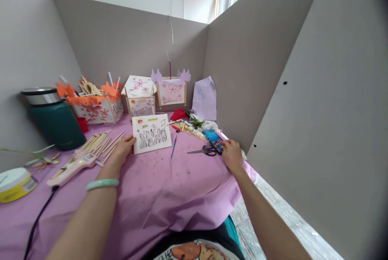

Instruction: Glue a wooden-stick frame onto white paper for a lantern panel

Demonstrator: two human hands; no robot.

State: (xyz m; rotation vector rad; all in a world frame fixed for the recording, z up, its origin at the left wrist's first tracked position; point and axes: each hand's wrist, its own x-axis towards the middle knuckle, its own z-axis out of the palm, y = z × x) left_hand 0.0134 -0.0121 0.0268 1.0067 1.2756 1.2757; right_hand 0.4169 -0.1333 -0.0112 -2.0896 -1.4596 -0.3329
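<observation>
My left hand [123, 149] grips the left edge of a white card [152, 134] with black plant drawings and a red sun. The card leans up slightly from the purple cloth. At the right, my right hand [232, 153] has its fingers curled at the edge of a blue, partly blurred phone-like item [214, 139]; what lies under the fingertips is hidden. Beside that hand lie dark scissors [206, 151]. A thin blue pencil-like stick [173, 147] rests between the card and the scissors.
Wooden sticks [97, 143] and a pink glue gun [74, 169] lie at the left, near a green thermos [54, 118]. Paper lanterns [141, 94] and a decorated box [93, 108] stand behind. Grey partitions [136, 38] enclose the purple-covered table [182, 187].
</observation>
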